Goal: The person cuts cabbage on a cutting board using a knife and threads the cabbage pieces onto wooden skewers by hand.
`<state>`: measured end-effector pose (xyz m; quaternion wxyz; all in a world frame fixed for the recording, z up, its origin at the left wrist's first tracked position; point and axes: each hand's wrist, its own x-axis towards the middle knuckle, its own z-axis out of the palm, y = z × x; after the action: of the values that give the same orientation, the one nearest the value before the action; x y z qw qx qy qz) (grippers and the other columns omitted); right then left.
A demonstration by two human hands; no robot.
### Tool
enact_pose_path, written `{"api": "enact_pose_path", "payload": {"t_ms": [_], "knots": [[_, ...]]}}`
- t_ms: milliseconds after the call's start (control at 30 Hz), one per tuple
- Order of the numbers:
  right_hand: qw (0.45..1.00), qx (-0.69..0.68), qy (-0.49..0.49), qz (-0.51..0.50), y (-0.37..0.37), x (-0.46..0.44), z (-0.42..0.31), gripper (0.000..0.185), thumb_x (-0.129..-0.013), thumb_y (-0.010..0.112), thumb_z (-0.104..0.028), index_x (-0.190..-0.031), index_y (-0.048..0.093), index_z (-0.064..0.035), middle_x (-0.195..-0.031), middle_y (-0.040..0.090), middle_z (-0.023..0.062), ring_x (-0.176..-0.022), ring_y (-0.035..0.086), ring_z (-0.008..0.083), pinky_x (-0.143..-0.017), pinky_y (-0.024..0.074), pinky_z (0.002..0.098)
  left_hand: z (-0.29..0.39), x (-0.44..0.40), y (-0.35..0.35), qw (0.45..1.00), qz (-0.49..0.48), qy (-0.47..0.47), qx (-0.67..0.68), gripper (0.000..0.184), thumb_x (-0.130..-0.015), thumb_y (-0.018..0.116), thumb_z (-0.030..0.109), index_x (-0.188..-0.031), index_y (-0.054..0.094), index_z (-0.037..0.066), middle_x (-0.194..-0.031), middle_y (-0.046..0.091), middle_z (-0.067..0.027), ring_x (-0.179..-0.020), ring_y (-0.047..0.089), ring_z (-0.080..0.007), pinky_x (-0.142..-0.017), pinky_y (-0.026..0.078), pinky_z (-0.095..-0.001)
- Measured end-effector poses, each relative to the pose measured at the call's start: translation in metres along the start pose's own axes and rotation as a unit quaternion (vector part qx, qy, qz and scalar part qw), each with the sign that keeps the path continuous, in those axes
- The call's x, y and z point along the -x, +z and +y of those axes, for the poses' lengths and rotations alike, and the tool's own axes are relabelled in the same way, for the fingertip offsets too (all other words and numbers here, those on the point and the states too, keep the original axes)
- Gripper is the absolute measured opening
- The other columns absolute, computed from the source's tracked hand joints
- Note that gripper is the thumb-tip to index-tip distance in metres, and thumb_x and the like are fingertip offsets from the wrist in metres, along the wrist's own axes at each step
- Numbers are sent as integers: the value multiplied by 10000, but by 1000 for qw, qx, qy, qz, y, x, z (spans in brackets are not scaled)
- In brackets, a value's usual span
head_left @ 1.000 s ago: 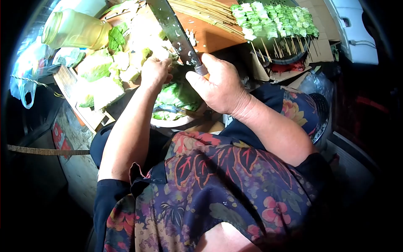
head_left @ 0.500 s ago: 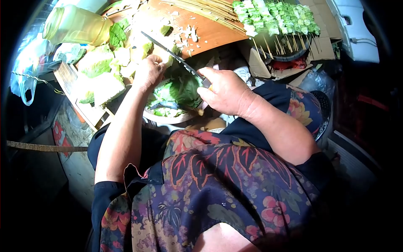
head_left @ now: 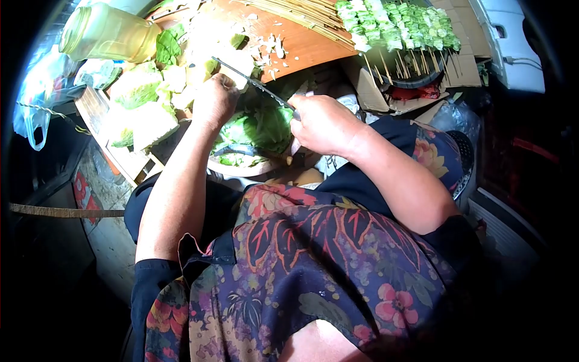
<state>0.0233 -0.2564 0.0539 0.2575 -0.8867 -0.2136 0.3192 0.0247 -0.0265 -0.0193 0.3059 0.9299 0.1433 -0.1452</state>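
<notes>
My right hand (head_left: 325,125) is closed round the handle of a knife (head_left: 258,84). Its long, thin blade points up and left, across a pale piece of cabbage (head_left: 241,64). My left hand (head_left: 217,99) is closed at the near edge of that piece, beside the blade; glare blurs its outline. Below the knife, loose green cabbage leaves (head_left: 259,130) lie in a round basin (head_left: 247,171). More cut cabbage (head_left: 151,123) sits on the table to the left of my left hand.
A jar with yellowish liquid (head_left: 111,35) lies tilted at the back left, near a plastic bag (head_left: 39,114). Bamboo skewers (head_left: 301,18) and white scraps (head_left: 274,48) are on the orange board (head_left: 313,51). Skewered leaves (head_left: 401,27) rest at the right over a cardboard box (head_left: 371,90).
The knife tip has shifted slightly right and down, and my right hand has turned a little. My left hand has rolled slightly, its fingers curled in more.
</notes>
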Motion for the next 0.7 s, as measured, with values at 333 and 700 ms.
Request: {"api": "enact_pose_path", "payload": {"t_ms": [333,700], "knots": [[999,-22,17,30,27,-12,15,246,-844,553,-181,-992,566,15,-826,633,246,-842,624,404,-759,494,465,3,2,2,1000,23,0,-14,196,-812,643,135,-957,625,5,-769,664,-127,-716,646,-209,-698,510,-323],[992,-108,41,55,21,0,5,233,-814,553,-216,-858,535,11,-759,602,232,-759,604,403,-696,473,454,5,-3,17,987,-2,-56,152,376,-808,678,156,-1119,520,18,-815,657,-119,-734,661,-235,-698,522,-332]]}}
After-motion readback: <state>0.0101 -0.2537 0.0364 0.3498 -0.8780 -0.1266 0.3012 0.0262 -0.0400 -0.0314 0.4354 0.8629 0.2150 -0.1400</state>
